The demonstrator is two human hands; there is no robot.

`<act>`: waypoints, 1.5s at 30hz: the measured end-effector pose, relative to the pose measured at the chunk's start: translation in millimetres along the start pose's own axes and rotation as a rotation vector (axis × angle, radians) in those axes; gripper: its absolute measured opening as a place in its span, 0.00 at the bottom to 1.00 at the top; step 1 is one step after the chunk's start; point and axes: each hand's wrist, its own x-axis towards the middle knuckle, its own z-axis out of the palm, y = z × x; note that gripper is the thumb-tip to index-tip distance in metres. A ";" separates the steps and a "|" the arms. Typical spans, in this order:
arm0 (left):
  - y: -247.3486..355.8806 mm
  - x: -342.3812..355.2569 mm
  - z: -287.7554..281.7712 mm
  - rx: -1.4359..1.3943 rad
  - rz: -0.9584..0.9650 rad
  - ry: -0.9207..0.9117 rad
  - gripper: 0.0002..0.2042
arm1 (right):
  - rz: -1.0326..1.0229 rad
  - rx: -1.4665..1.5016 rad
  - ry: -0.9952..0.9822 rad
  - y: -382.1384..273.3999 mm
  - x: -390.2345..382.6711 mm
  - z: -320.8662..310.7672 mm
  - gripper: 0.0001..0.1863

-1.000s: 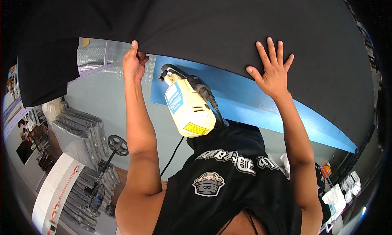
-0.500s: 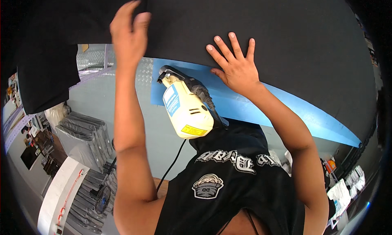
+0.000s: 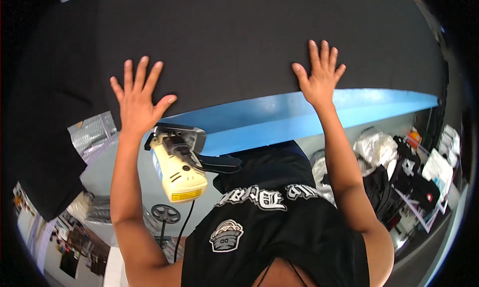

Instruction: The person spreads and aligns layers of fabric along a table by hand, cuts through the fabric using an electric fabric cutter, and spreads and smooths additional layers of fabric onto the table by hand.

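Note:
My left hand (image 3: 138, 100) lies on a wide sheet of black fabric (image 3: 229, 42), fingers spread and stretched out. My right hand (image 3: 320, 77) rests flat on the same fabric farther right, fingers apart. Beneath the fabric's near edge runs a light blue strip of table edge (image 3: 269, 112), tapering to the right. A cream-bodied electric tool (image 3: 179, 180) with a black handle, a dark metal base and a black cord sits on that edge, just below my left hand. Neither hand holds anything. My black printed shirt is close against the table edge.
Bagged items and folded white and black cloths (image 3: 376, 150) pile at the lower right. Wrapped grey bundles (image 3: 100, 209), a black wheel (image 3: 165, 213) and a white ledge (image 3: 115, 262) show at the lower left. Purple-edged panels (image 3: 92, 137) show under the hanging fabric at left.
My left hand has let go of the fabric edge, moved lower left and flattened. My right hand has shifted on the fabric. The view has turned, and the tool appears tilted, lower left.

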 end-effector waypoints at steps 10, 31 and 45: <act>19.7 17.9 -3.0 0.042 0.279 -0.079 0.37 | 0.341 -0.040 0.088 125.5 1.9 -3.6 0.37; 163.4 105.7 15.6 0.048 0.825 -0.182 0.33 | 0.547 -0.022 0.065 246.3 -15.6 14.0 0.40; 189.3 124.1 34.4 0.281 0.684 -0.092 0.34 | 0.268 0.319 0.209 205.1 -59.2 12.7 0.38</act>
